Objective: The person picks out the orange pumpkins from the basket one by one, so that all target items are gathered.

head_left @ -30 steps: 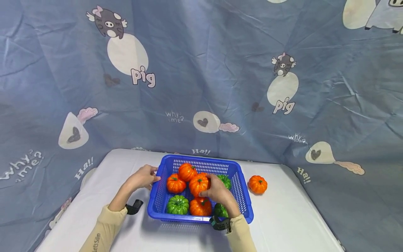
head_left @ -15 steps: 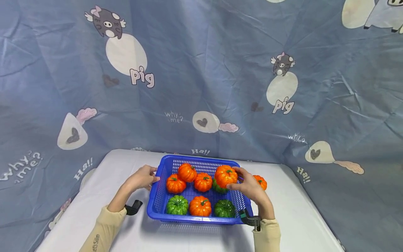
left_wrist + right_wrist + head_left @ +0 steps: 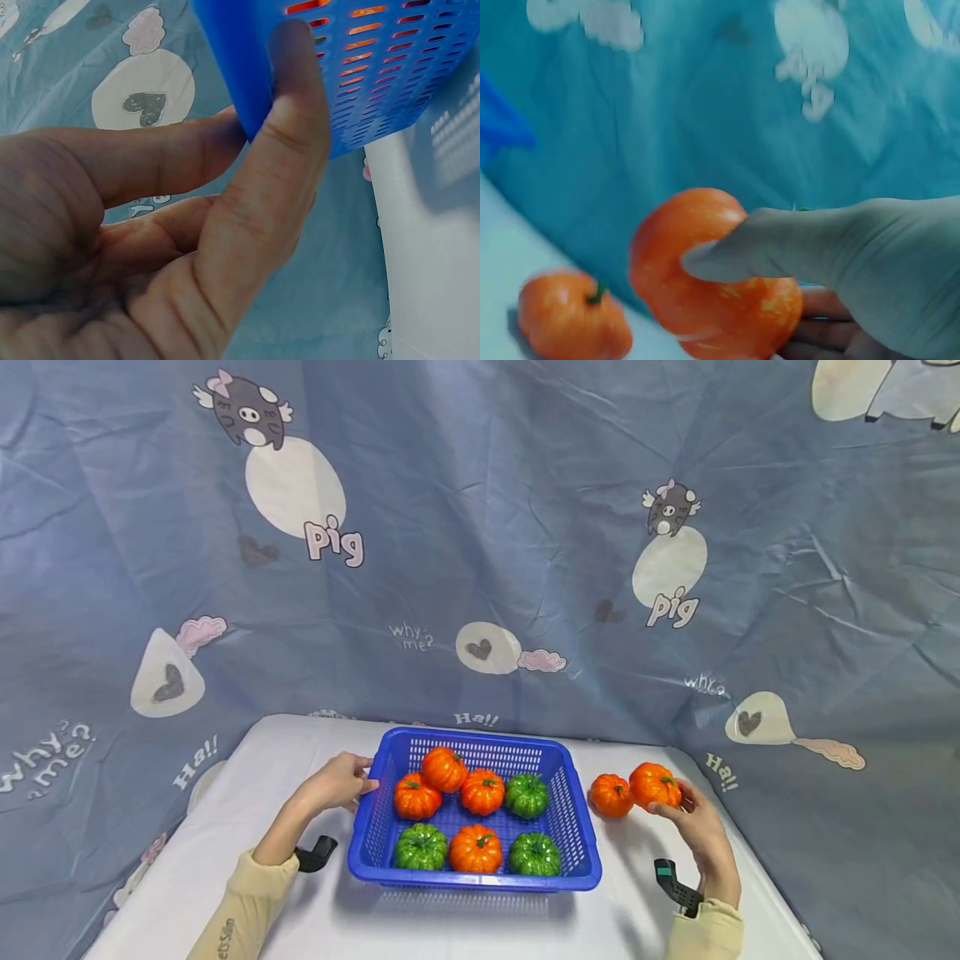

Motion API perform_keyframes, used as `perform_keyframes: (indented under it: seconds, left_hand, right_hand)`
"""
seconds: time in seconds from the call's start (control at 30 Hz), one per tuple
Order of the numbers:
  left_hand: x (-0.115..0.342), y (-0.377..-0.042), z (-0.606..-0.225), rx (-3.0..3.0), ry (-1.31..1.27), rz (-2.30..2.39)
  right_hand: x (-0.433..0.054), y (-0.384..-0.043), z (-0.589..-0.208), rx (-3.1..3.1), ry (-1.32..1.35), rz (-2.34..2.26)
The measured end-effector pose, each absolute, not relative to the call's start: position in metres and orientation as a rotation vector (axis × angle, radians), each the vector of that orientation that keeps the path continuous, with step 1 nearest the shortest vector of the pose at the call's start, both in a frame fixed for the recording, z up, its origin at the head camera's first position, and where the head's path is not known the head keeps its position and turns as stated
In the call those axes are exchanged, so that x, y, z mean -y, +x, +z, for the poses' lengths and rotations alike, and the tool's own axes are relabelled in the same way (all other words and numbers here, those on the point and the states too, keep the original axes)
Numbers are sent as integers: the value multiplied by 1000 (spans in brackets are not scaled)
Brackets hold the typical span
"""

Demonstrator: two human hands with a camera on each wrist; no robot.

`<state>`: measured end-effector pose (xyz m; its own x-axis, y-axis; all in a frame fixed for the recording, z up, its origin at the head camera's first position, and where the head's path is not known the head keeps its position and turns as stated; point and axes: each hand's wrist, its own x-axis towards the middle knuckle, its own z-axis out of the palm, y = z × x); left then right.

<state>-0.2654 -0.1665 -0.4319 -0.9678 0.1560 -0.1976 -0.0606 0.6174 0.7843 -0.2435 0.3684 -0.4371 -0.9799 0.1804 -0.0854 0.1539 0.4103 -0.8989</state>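
Observation:
My right hand [image 3: 697, 818] grips an orange pumpkin [image 3: 656, 786] to the right of the blue basket [image 3: 480, 882]. In the right wrist view the thumb lies across this pumpkin [image 3: 705, 277], with fingers behind it. Just left of it, a second orange pumpkin [image 3: 611, 795] rests on the white table. My left hand [image 3: 337, 783] pinches the basket's left rim; the left wrist view shows thumb and fingers on either side of the rim [image 3: 244, 82]. Inside the basket are several orange pumpkins [image 3: 476, 849] and green pumpkins, one at front left [image 3: 422, 847], another at front right [image 3: 535, 854].
The white table [image 3: 450, 935] extends around the basket. Behind it and along both sides hangs a blue-grey cloth [image 3: 420, 568] printed with pigs and words. A third green pumpkin [image 3: 527, 796] sits at the basket's back right.
My right hand has lifted an orange pumpkin out of the basket and carried it right, past the rim and over the table. The left hand has stayed on the rim.

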Motion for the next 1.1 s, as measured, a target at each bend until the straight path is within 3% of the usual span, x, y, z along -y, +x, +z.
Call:
perform_keyframes:
  seconds: [0.27, 0.7, 0.87, 1.1]
  left_hand:
    - [167, -265, -430, -2584, 84, 1288]
    - [167, -263, -430, -2592, 107, 1310]
    - [166, -262, -428, -2593, 111, 1319]
    - [166, -261, -428, -2599, 119, 1300]
  right_hand:
    - [-393, -252, -474, 2530, -512, 1644]
    - [-398, -269, -518, 2671, -550, 1437]
    - [-393, -266, -503, 2692, -516, 1441]
    - [-361, -259, -446, 2666, -279, 1526]
